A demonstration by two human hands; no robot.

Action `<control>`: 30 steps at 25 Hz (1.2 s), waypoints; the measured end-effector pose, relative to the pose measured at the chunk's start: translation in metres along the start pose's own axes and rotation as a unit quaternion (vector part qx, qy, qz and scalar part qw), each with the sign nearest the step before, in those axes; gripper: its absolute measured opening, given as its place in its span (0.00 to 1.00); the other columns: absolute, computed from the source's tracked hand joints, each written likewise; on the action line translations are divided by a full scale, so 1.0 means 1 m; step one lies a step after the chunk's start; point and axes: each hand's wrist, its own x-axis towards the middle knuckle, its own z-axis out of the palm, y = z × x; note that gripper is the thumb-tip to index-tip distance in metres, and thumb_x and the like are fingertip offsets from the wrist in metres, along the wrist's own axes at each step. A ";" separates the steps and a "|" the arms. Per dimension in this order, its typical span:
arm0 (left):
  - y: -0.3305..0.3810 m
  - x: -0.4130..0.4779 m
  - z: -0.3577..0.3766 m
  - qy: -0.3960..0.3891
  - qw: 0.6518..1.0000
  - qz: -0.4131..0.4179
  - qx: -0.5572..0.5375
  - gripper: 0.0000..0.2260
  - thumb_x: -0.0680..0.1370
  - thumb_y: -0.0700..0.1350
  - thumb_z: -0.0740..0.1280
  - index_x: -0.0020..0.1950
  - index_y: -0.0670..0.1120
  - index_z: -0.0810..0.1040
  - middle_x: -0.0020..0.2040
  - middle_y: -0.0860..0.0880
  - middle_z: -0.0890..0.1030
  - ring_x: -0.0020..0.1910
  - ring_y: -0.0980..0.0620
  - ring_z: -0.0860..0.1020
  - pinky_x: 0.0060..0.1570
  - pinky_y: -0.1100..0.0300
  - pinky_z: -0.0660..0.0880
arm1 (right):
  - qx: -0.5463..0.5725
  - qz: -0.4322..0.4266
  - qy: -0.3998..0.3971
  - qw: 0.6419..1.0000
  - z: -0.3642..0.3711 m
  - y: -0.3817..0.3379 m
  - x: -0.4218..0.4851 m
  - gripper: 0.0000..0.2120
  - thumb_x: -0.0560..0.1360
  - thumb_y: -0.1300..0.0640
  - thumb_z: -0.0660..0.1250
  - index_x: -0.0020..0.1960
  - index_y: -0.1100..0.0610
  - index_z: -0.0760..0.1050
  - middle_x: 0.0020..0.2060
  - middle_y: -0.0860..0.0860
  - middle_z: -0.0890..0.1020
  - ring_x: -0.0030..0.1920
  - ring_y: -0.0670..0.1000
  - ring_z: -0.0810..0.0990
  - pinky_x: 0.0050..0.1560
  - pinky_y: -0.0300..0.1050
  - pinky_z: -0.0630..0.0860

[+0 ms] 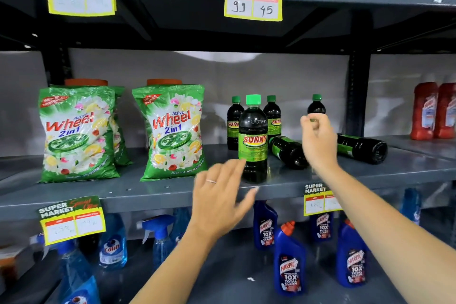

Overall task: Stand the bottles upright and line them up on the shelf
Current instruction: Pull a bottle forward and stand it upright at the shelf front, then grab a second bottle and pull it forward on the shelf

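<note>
Flanking bottles [253, 138]: detergent bags [172, 133]

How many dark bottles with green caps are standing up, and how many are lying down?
Standing bottles: 4
Lying bottles: 2
Total: 6

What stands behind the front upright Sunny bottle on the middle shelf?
Behind the front dark green-capped Sunny bottle stand two matching upright bottles, one at its left and one at its right. It covers the space between them, so anything there stays hidden.
</note>
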 end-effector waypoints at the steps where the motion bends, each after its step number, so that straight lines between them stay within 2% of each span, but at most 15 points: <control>1: 0.016 0.006 -0.001 -0.003 0.998 0.051 -0.036 0.19 0.78 0.56 0.62 0.60 0.44 0.78 0.54 0.47 0.81 0.47 0.46 0.77 0.41 0.51 0.70 | -0.036 0.013 0.001 0.999 -0.002 0.009 0.016 0.12 0.78 0.48 0.60 0.54 0.55 0.75 0.42 0.49 0.80 0.44 0.52 0.78 0.42 0.47 0.70; 3: 0.050 0.017 0.007 -0.062 0.985 0.126 -0.104 0.15 0.78 0.53 0.61 0.53 0.43 0.80 0.49 0.46 0.80 0.45 0.44 0.77 0.41 0.50 0.71 | -0.119 0.052 -0.050 0.990 0.000 0.028 0.045 0.13 0.78 0.47 0.59 0.47 0.56 0.76 0.43 0.55 0.82 0.46 0.57 0.80 0.40 0.47 0.68; 4: 0.065 0.021 0.016 -0.098 0.979 0.126 -0.128 0.16 0.79 0.53 0.60 0.54 0.42 0.79 0.49 0.45 0.80 0.47 0.44 0.77 0.46 0.49 0.72 | -0.153 0.073 -0.096 0.981 0.001 0.034 0.056 0.16 0.78 0.46 0.58 0.46 0.57 0.76 0.45 0.58 0.83 0.47 0.60 0.80 0.41 0.47 0.69; 5: 0.077 0.024 0.026 -0.130 0.976 0.106 -0.140 0.19 0.79 0.54 0.59 0.58 0.41 0.78 0.53 0.43 0.80 0.51 0.44 0.77 0.52 0.49 0.73 | -0.171 0.096 -0.146 0.970 0.004 0.038 0.063 0.19 0.79 0.43 0.58 0.50 0.59 0.78 0.51 0.62 0.83 0.50 0.60 0.80 0.45 0.49 0.71; 6: 0.086 0.026 0.034 -0.155 0.976 0.078 -0.135 0.23 0.79 0.56 0.57 0.62 0.40 0.75 0.58 0.43 0.80 0.56 0.44 0.76 0.58 0.51 0.72 | -0.180 0.125 -0.191 0.957 0.006 0.040 0.068 0.25 0.78 0.40 0.58 0.58 0.61 0.77 0.58 0.64 0.80 0.56 0.61 0.79 0.51 0.50 0.72; 7: 0.091 0.026 0.043 -0.162 0.979 0.053 -0.107 0.26 0.78 0.58 0.55 0.65 0.40 0.74 0.60 0.44 0.79 0.59 0.46 0.75 0.61 0.54 0.71 | -0.184 0.154 -0.232 0.943 0.009 0.041 0.072 0.32 0.77 0.37 0.58 0.65 0.63 0.74 0.65 0.63 0.76 0.62 0.62 0.76 0.54 0.50 0.71; 9: 0.099 0.026 0.053 -0.177 0.982 0.017 -0.060 0.27 0.78 0.59 0.53 0.61 0.42 0.78 0.57 0.46 0.82 0.56 0.49 0.78 0.55 0.58 0.75 | -0.199 0.207 -0.315 0.905 0.016 0.042 0.075 0.40 0.73 0.31 0.59 0.71 0.60 0.68 0.70 0.60 0.70 0.66 0.61 0.72 0.53 0.48 0.70; 11: 0.103 0.027 0.060 -0.173 0.983 -0.016 -0.059 0.22 0.77 0.57 0.54 0.54 0.45 0.81 0.51 0.49 0.84 0.50 0.51 0.80 0.49 0.60 0.76 | -0.203 0.252 -0.369 0.872 0.020 0.044 0.078 0.39 0.69 0.30 0.64 0.68 0.57 0.71 0.64 0.59 0.75 0.60 0.60 0.75 0.47 0.47 0.74; 13: 0.106 0.029 0.065 -0.156 0.985 -0.041 -0.063 0.19 0.76 0.54 0.56 0.51 0.45 0.82 0.49 0.49 0.84 0.49 0.51 0.81 0.49 0.59 0.75 | -0.178 0.273 -0.372 0.869 0.020 0.049 0.081 0.33 0.69 0.36 0.69 0.64 0.58 0.72 0.54 0.57 0.77 0.52 0.58 0.77 0.41 0.46 0.77; 16: 0.107 0.026 0.067 -0.131 0.988 -0.040 -0.066 0.17 0.76 0.53 0.58 0.52 0.45 0.82 0.49 0.49 0.84 0.49 0.52 0.81 0.52 0.60 0.69 | -0.140 0.248 -0.337 0.897 0.017 0.058 0.083 0.29 0.71 0.40 0.69 0.61 0.61 0.72 0.51 0.55 0.76 0.48 0.56 0.76 0.34 0.43 0.72; 18: 0.104 0.024 0.064 -0.128 0.988 -0.039 -0.080 0.16 0.77 0.52 0.59 0.53 0.45 0.81 0.50 0.49 0.84 0.49 0.51 0.81 0.53 0.60 0.68 | -0.143 0.185 -0.280 0.931 0.018 0.065 0.082 0.28 0.71 0.38 0.68 0.58 0.61 0.75 0.51 0.56 0.78 0.48 0.56 0.76 0.35 0.44 0.68; 20: 0.107 0.024 0.065 -0.111 0.990 -0.042 -0.081 0.16 0.78 0.52 0.59 0.54 0.44 0.81 0.51 0.49 0.84 0.50 0.51 0.80 0.54 0.59 0.68 | -0.139 0.109 -0.233 0.956 0.013 0.071 0.085 0.22 0.71 0.38 0.68 0.48 0.58 0.77 0.48 0.56 0.81 0.49 0.58 0.79 0.39 0.46 0.70; 22: 0.110 0.023 0.067 -0.097 0.991 -0.047 -0.076 0.16 0.78 0.51 0.60 0.54 0.44 0.81 0.52 0.48 0.84 0.50 0.50 0.81 0.55 0.59 0.69 | -0.130 0.050 -0.221 0.965 0.010 0.079 0.087 0.20 0.71 0.40 0.70 0.48 0.57 0.74 0.47 0.55 0.81 0.50 0.58 0.80 0.43 0.47 0.73; 27: 0.113 0.020 0.070 -0.074 0.993 -0.053 -0.078 0.15 0.77 0.50 0.60 0.55 0.44 0.82 0.53 0.49 0.84 0.51 0.50 0.80 0.56 0.58 0.69 | -0.120 -0.005 -0.254 0.960 0.011 0.093 0.081 0.31 0.64 0.41 0.77 0.54 0.52 0.63 0.52 0.51 0.78 0.51 0.53 0.78 0.50 0.51 0.76; 30: 0.113 0.018 0.072 -0.071 0.992 -0.061 -0.082 0.15 0.77 0.50 0.61 0.55 0.44 0.81 0.54 0.50 0.83 0.52 0.51 0.80 0.57 0.59 0.68 | -0.123 -0.008 -0.239 0.963 0.017 0.096 0.080 0.35 0.60 0.39 0.79 0.54 0.51 0.62 0.53 0.50 0.77 0.51 0.53 0.78 0.51 0.52 0.76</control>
